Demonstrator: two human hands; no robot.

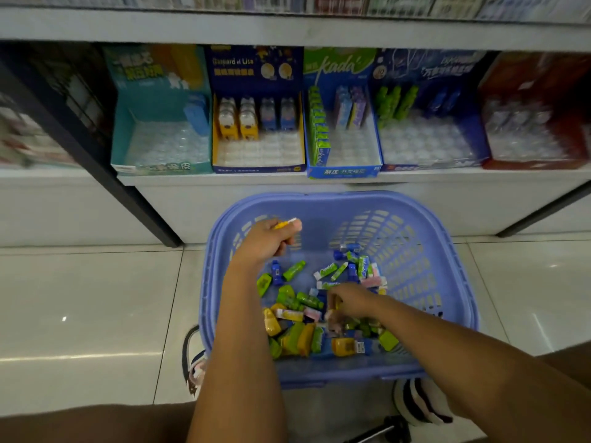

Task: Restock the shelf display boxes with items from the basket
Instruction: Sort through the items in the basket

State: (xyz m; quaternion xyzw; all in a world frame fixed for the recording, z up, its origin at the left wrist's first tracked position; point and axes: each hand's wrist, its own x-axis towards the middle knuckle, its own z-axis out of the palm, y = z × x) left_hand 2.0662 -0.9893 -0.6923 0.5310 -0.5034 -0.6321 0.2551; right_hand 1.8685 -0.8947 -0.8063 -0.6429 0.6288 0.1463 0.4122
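- The yellow-and-white item [284, 223] is a short, stick-like piece, yellow at one end and white at the other. The left hand [267, 243] pinches it between thumb and curled fingers, above the far-left part of the basket.
- The right hand [353, 302] is down among the loose items [294, 314] in the basket, with its fingers bent into the pile. Blur hides whether it grips any of them.
- The basket [319, 199] is lilac-blue plastic with slotted walls. It stands on the tiled floor [96, 298] below the shelf [224, 180] and holds a heap of small packs in green, yellow, blue and pink.
- Five display boxes stand side by side on the shelf, each lined with a clear dimpled tray.
- The teal box [121, 139] holds one blue piece [195, 113] at its back right.
- The navy box [256, 169] holds yellow bear pieces [238, 119] and blue bear pieces [276, 115] in its back row.
- The kada box [343, 172] has green packs [319, 129] along its left wall and purple-blue packs [350, 108] at the back.
- The dark blue box [479, 142] holds green sticks [395, 102] and blue sticks [443, 99] at the back.
- The red box [527, 75] is too blurred to show its contents.
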